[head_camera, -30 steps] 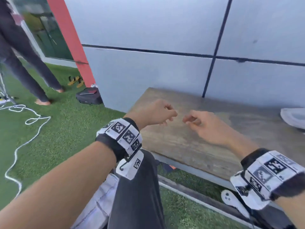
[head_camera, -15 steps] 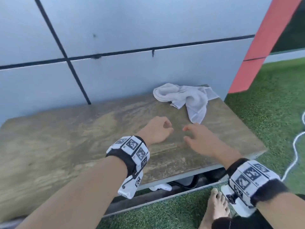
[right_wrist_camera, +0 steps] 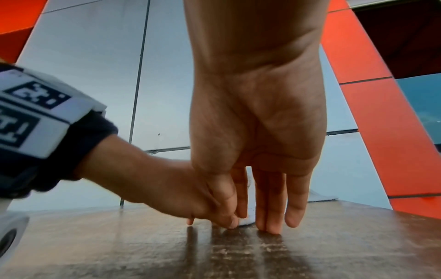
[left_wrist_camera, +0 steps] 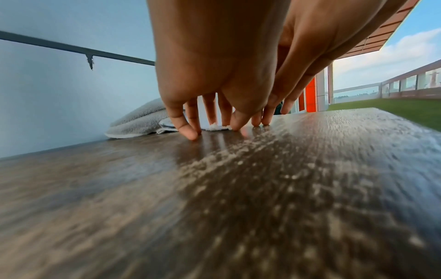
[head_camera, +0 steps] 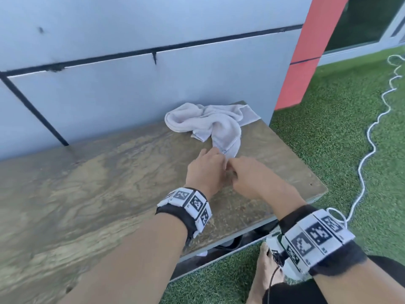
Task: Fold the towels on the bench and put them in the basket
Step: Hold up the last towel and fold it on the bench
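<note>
A crumpled white towel (head_camera: 208, 121) lies at the back right of the wooden bench (head_camera: 87, 183), against the wall. My left hand (head_camera: 206, 170) and right hand (head_camera: 252, 178) meet at the towel's near corner (head_camera: 226, 150). In the left wrist view the left hand (left_wrist_camera: 190, 75) points straight fingers down, with their tips on the bench and on the towel (left_wrist_camera: 138, 120) edge. The right hand (right_wrist_camera: 257, 122) also holds its fingers straight, tips on the wood beside the towel corner (right_wrist_camera: 245, 222). I see no firm pinch by either hand. No basket is in view.
A grey panelled wall (head_camera: 131, 95) backs the bench and an orange pillar (head_camera: 306, 51) stands past its right end. Green turf with a white rope (head_camera: 370, 137) lies to the right. My bare foot (head_camera: 263, 277) is below the bench's front edge.
The view swung from the bench's left end to its right end, bringing the towel into sight. Both hands moved forward and down from mid-air to the towel's near corner.
</note>
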Demonstrator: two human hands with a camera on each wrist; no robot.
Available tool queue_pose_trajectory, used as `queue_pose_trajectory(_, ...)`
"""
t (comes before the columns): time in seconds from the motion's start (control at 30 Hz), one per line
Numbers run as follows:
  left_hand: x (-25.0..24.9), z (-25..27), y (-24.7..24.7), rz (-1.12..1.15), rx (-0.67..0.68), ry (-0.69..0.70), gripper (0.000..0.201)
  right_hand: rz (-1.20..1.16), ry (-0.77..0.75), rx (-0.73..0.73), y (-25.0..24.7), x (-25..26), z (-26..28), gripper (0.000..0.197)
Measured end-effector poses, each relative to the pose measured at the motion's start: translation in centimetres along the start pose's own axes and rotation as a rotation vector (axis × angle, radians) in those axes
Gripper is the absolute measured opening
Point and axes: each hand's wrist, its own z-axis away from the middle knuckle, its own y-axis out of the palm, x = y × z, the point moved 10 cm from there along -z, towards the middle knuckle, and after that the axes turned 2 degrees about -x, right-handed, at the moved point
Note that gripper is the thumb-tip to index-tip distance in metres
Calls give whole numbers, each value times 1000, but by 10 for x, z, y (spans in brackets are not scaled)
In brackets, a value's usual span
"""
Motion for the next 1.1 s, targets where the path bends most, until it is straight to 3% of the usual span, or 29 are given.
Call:
queue_pose_trajectory(0.3,20,27,-8,-3,-78,-17,12,110,14,-42,5,25,3,29)
queue_pose_trajectory(0.4,19,40,-14,-20,-107,2,5,117,18,-3,12,33,4,33)
queue_pose_trajectory(0.57,22,62,-18,34,-102,18,10,105,0,79,19,42,16,38)
queue_pose_trajectory(0.73,30,86,-29,238,-139,112,7,94,-21,123,21,44,29,38)
queue_pose_trajectory(0.83,23,103,-50,312,-242,179,6,77,-59,37,9,52,37,35)
queue_pose_trajectory(0.93,20,113,-73,415,-351,107,10,4,-98,-135,-12,63,46,18)
queue_pose_trajectory(1.1,13,115,-116,492,-459,105,14,-115,-145,-336,-31,64,56,23)
